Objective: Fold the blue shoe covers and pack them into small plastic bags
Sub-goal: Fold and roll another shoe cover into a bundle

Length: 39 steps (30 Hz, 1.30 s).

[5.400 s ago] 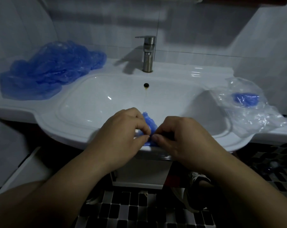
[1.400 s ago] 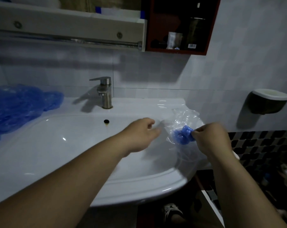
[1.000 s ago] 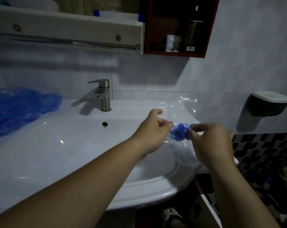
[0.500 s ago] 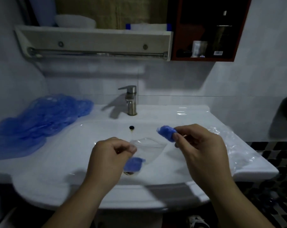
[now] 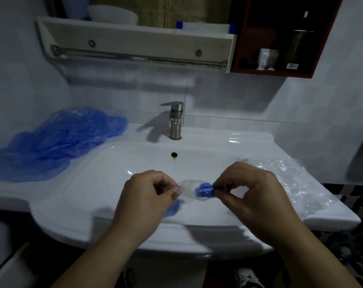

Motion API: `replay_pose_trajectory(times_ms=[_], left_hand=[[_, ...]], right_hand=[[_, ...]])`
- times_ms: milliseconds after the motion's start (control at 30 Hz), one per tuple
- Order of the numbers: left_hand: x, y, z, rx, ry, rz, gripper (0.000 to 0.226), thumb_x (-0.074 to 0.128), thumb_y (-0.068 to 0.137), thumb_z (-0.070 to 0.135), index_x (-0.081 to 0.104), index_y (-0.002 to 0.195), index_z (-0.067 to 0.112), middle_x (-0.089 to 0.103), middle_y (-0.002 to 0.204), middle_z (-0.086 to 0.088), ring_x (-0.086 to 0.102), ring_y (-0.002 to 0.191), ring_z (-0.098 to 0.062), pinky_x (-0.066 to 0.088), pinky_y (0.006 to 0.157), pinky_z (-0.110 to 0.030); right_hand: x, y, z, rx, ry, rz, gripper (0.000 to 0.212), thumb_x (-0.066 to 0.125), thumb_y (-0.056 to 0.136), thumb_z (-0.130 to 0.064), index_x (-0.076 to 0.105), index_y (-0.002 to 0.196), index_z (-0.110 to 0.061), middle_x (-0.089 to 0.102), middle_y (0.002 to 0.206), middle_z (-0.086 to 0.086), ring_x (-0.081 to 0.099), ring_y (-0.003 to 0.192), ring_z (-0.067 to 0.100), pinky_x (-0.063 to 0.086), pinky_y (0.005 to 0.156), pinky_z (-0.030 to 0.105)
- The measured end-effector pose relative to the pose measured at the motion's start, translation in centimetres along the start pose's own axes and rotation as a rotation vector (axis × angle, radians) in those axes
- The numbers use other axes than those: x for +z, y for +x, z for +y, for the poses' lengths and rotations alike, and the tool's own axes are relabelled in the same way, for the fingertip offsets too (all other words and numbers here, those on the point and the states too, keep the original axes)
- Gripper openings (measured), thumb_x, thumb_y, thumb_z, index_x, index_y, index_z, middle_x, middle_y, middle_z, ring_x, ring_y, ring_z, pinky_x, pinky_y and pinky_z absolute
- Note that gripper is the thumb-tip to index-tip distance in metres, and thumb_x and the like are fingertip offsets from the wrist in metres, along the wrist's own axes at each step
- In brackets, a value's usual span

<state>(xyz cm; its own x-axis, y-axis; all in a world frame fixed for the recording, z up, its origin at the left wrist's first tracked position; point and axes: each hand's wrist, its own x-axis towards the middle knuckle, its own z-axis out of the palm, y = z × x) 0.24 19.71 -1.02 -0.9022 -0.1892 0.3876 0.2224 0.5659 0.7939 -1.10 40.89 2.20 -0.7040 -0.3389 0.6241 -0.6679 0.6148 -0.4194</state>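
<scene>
Left grip (image 5: 143, 196) pinches small plastic bag (image 5: 186, 187), right grip (image 5: 251, 192) pinches folded shoe cover (image 5: 204, 190); cabinet label (image 5: 292, 66) unreadable

Sink (image 5: 197, 242): white glazed ceramic by the look, smooth, high gloss, bright highlights on the rim. The faucet (image 5: 175, 121) is brushed metal with a dull satin sheen, and the towel rail (image 5: 139, 58) is shinier metal under a matt pale shelf (image 5: 134, 36). Heap of shoe covers (image 5: 57, 142): thin blue plastic film, translucent, crinkled, faintly shiny; folded shoe cover (image 5: 204, 190) same film, bunched tight, denser blue; small bag (image 5: 186, 189) and loose bags (image 5: 290, 179) clear soft plastic, wrinkled, glinting; wall tiles (image 5: 228, 96) pale, smooth, low sheen; cabinet (image 5: 270, 73) dark red-brown, wood-like, matt.
</scene>
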Motion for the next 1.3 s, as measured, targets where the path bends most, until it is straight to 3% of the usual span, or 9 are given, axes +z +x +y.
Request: replay_pose_trajectory(times_ms=[133,233,367,533,633,800,1033,1167,1300], left_hand=[[0.6,-0.5,0.9,0.067,-0.041,-0.148,0.012,0.078,0.081,0.026,0.066,0.08,0.027,0.064,0.086,0.017,0.063,0.086,0.0,0.051,0.069,-0.012],[0.7,-0.9,1.4,-0.004,-0.108,-0.213,0.026,0.079,0.08,0.03,0.059,0.096,0.035,0.065,0.093,0.025,0.065,0.087,0.006,0.053,0.067,-0.008],[0.7,-0.8,1.1,-0.006,-0.141,-0.222,0.042,0.08,0.078,0.03,0.063,0.115,0.042,0.067,0.101,0.023,0.067,0.094,-0.001,0.057,0.083,-0.018],[0.9,-0.9,0.8,0.061,-0.142,-0.234,0.016,0.074,0.084,0.028,0.073,0.099,0.034,0.07,0.094,0.023,0.064,0.093,0.002,0.05,0.079,-0.012],[0.8,-0.8,0.9,0.054,-0.18,-0.215,0.014,0.07,0.087,0.028,0.071,0.098,0.037,0.069,0.097,0.026,0.064,0.097,0.006,0.049,0.076,-0.006],[0.3,-0.7,0.9,0.019,-0.296,-0.234,0.015,0.066,0.09,0.027,0.072,0.103,0.032,0.074,0.1,0.017,0.069,0.101,-0.005,0.054,0.089,-0.027],[0.6,-0.8,1.1,0.1,-0.262,-0.259,0.019,0.061,0.094,0.016,0.077,0.097,0.027,0.075,0.087,0.01,0.072,0.086,-0.009,0.057,0.08,-0.019],[0.7,-0.6,1.3,0.148,-0.227,-0.164,0.02,0.06,0.093,0.021,0.077,0.096,0.032,0.07,0.094,0.017,0.067,0.093,-0.003,0.052,0.081,-0.011],[0.7,-0.6,2.1,0.146,-0.247,-0.179,0.027,0.057,0.086,0.034,0.078,0.102,0.027,0.059,0.086,0.012,0.064,0.087,-0.005,0.047,0.072,-0.008]], right_hand=[[1.3,0.0,-0.6,-0.015,-0.018,0.082,0.007,0.079,0.074,-0.022,0.075,0.077,-0.027,0.057,0.075,-0.015,0.056,0.074,0.003,0.044,0.06,0.013],[1.8,-0.1,-0.8,0.006,0.02,0.068,0.01,0.081,0.074,-0.019,0.075,0.076,-0.027,0.059,0.069,-0.018,0.057,0.072,0.003,0.042,0.06,0.011],[1.7,-0.1,-0.5,0.013,-0.073,-0.007,0.004,0.076,0.078,-0.029,0.076,0.081,-0.033,0.058,0.075,-0.018,0.05,0.08,0.003,0.036,0.063,0.012],[2.3,-0.4,-0.3,-0.021,-0.228,-0.152,0.017,0.065,0.089,-0.033,0.073,0.101,-0.042,0.05,0.108,-0.016,0.038,0.105,0.003,0.033,0.077,0.011],[2.1,-0.4,-0.4,0.013,-0.118,-0.239,0.024,0.053,0.096,-0.033,0.068,0.111,-0.042,0.045,0.126,-0.019,0.037,0.119,-0.004,0.039,0.088,0.012],[1.3,-0.5,-1.0,0.05,0.161,-0.152,0.03,0.047,0.085,-0.047,0.07,0.102,-0.038,0.055,0.113,-0.023,0.051,0.112,-0.002,0.043,0.085,0.012],[2.3,-0.9,-0.9,0.038,0.053,-0.375,0.03,0.058,0.083,-0.05,0.061,0.113,-0.049,0.042,0.126,-0.021,0.042,0.118,-0.003,0.041,0.091,0.02],[3.1,-1.1,-0.8,0.022,-0.013,-0.334,0.036,0.063,0.081,-0.043,0.063,0.116,-0.041,0.047,0.116,-0.018,0.046,0.111,0.001,0.042,0.093,0.022],[3.3,-1.0,-0.9,0.021,0.012,-0.231,0.019,0.066,0.084,-0.034,0.071,0.102,-0.035,0.053,0.107,-0.015,0.053,0.099,0.001,0.041,0.079,0.013]])
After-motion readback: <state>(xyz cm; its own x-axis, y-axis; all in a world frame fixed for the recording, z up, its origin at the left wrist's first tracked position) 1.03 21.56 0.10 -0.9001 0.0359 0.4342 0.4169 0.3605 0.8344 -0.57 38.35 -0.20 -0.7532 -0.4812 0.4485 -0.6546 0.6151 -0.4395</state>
